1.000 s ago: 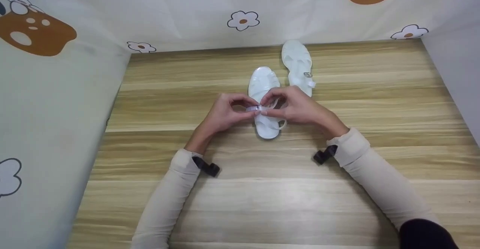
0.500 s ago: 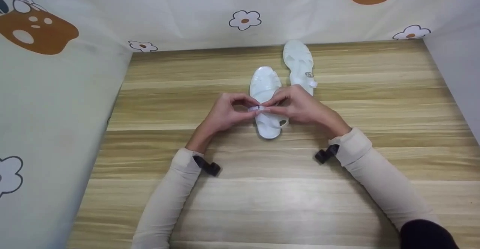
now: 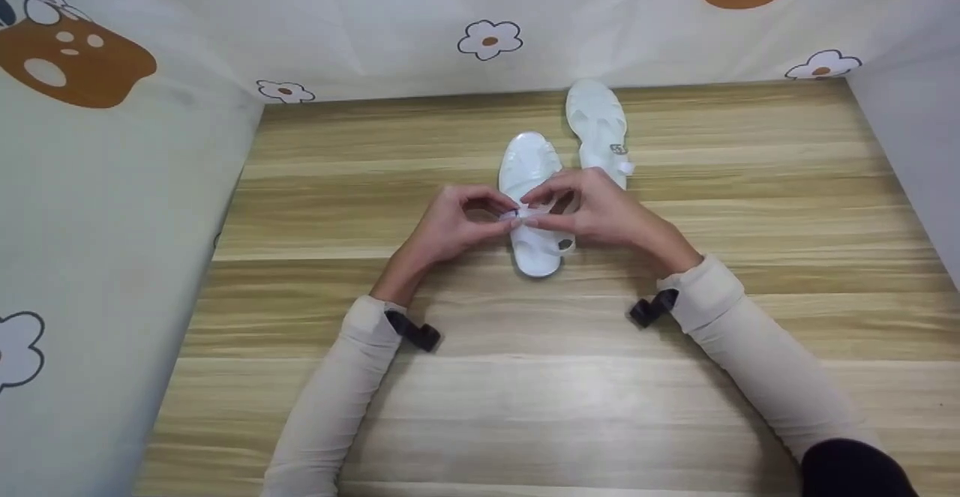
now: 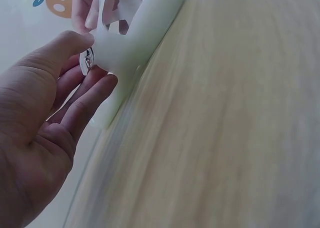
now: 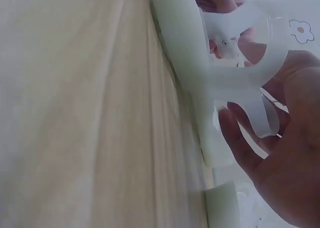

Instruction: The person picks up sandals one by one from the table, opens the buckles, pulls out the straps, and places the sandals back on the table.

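Note:
A white sandal lies sole down on the wood-grain surface, toe pointing away, and both hands meet over its ankle strap. My left hand pinches the strap's buckle end between thumb and fingertips. In the left wrist view the small metal buckle shows beside the thumb. From the other side my right hand holds the white strap near the buckle, thumb and forefinger curved toward each other. The fingertips partly hide where the strap and buckle meet.
A second white sandal lies farther back to the right, its heel partly behind the right hand. A patterned cloth wall stands along the far edge of the wood-grain surface. Dark wrist cameras stick out from the sleeves.
The right thumb and forefinger drew closer together at the strap, then parted slightly. The left hand and both sandals stay nearly in place.

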`<state>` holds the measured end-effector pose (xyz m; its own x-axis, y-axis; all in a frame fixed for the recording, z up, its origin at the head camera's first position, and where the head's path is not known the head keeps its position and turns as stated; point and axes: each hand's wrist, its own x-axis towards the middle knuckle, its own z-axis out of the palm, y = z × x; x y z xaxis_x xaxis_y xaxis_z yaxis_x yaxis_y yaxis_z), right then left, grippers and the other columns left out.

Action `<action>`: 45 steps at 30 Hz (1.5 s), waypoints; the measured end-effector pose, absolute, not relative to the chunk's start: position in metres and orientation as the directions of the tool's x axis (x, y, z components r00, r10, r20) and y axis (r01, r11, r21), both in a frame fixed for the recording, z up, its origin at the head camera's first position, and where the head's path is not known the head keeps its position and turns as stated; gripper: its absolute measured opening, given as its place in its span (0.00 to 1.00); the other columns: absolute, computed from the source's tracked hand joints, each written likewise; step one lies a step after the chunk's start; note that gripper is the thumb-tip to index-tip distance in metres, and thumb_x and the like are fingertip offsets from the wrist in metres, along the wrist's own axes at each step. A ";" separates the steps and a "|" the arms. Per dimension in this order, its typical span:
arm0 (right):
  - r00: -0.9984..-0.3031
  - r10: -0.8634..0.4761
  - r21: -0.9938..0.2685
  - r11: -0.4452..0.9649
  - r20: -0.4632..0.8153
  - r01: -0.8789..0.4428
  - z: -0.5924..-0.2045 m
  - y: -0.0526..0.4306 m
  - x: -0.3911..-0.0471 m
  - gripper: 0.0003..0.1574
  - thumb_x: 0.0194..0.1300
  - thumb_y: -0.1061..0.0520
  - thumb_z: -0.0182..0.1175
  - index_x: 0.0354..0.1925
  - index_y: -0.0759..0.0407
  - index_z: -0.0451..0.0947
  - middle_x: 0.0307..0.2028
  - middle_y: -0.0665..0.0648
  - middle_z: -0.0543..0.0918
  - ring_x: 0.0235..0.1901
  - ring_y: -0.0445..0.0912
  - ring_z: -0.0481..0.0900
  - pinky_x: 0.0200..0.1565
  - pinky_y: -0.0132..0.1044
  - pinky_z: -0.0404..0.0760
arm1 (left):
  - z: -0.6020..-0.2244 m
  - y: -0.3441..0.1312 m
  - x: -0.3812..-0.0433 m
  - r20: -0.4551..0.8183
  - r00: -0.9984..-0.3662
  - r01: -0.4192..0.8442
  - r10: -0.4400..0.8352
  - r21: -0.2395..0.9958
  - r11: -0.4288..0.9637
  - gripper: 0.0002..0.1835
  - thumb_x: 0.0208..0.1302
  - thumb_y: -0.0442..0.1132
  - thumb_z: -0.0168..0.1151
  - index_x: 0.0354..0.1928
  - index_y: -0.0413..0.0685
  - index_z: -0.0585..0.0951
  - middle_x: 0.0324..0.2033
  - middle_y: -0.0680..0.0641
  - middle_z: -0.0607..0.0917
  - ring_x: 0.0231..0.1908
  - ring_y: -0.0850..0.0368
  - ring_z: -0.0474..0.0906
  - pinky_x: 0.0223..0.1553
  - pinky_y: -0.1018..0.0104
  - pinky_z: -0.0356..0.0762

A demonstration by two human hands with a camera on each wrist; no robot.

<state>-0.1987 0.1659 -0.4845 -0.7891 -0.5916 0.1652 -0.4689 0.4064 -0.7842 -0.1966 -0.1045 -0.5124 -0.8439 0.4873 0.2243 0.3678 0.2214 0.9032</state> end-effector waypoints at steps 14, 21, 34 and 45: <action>-0.749 -0.634 -0.778 0.367 0.192 -0.510 -0.483 0.168 -0.199 0.13 0.70 0.55 0.75 0.52 0.48 0.94 0.40 0.51 0.91 0.41 0.45 0.81 0.45 0.40 0.78 | -0.511 -0.105 -0.195 0.228 -0.839 0.377 0.494 0.898 0.225 0.09 0.65 0.43 0.80 0.46 0.53 0.93 0.41 0.53 0.94 0.45 0.59 0.90 0.55 0.53 0.88; -0.752 -0.640 -0.789 0.377 0.156 -0.485 -0.483 0.170 -0.200 0.13 0.72 0.53 0.74 0.53 0.46 0.93 0.39 0.51 0.89 0.40 0.43 0.78 0.43 0.35 0.77 | -0.511 -0.105 -0.196 0.216 -0.841 0.361 0.496 0.908 0.215 0.10 0.65 0.42 0.80 0.46 0.51 0.93 0.41 0.51 0.94 0.45 0.57 0.90 0.55 0.53 0.88; -0.752 -0.613 -0.776 0.341 0.245 -0.531 -0.485 0.161 -0.199 0.10 0.71 0.53 0.75 0.49 0.50 0.94 0.43 0.49 0.94 0.45 0.45 0.85 0.49 0.35 0.78 | -0.512 -0.104 -0.196 0.211 -0.843 0.350 0.495 0.914 0.206 0.10 0.66 0.43 0.80 0.46 0.52 0.93 0.40 0.51 0.94 0.45 0.56 0.91 0.54 0.52 0.88; -0.739 -0.640 -0.776 0.350 0.211 -0.524 -0.484 0.167 -0.201 0.10 0.73 0.53 0.73 0.51 0.47 0.94 0.43 0.49 0.92 0.43 0.42 0.82 0.44 0.34 0.78 | -0.511 -0.105 -0.196 0.197 -0.846 0.338 0.495 0.916 0.214 0.10 0.66 0.43 0.80 0.47 0.51 0.93 0.42 0.51 0.94 0.45 0.57 0.91 0.55 0.56 0.89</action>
